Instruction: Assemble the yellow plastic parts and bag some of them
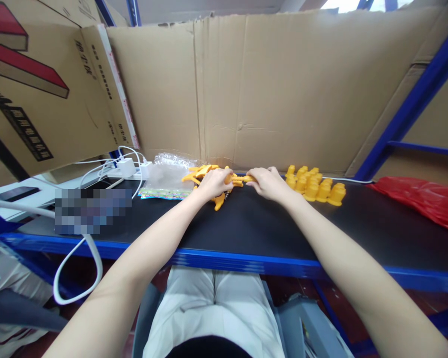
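Far left: box [41, 94], white cables [97, 169] and chargers [129, 166] at the bench's back edge. Clear bags [168, 174] just left of the yellow parts [203, 171].

Left hand [214, 183] sits on the loose yellow pile, fingers curled over a piece; grip looks closed but what exactly it pinches is hidden. One part [219, 201] pokes out under it toward the body.

Right hand [269, 183] is close beside it, fingertips on a yellow strip [244, 178] between the hands. The strip's long axis runs left-right, spanning both hands; neither is clearly nearer.

Just right of the right hand: upright yellow caps [315, 186], not touched. Far right: red bag [421, 199] on the bench [246, 228].
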`<move>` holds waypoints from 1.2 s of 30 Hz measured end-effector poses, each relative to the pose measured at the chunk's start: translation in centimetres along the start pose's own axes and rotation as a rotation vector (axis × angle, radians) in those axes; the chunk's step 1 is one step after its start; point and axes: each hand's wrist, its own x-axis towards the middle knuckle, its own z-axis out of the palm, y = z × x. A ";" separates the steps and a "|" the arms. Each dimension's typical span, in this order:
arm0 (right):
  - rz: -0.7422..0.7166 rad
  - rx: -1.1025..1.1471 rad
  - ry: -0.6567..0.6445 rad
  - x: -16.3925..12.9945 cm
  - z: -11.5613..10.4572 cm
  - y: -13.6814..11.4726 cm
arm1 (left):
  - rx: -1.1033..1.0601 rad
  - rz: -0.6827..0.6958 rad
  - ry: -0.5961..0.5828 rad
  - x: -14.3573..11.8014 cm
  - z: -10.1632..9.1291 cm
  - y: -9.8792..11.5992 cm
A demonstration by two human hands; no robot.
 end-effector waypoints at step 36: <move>0.341 -0.098 -0.020 -0.8 -1.5 3.3 | 0.069 -0.300 0.050 -0.2 -0.4 -4.3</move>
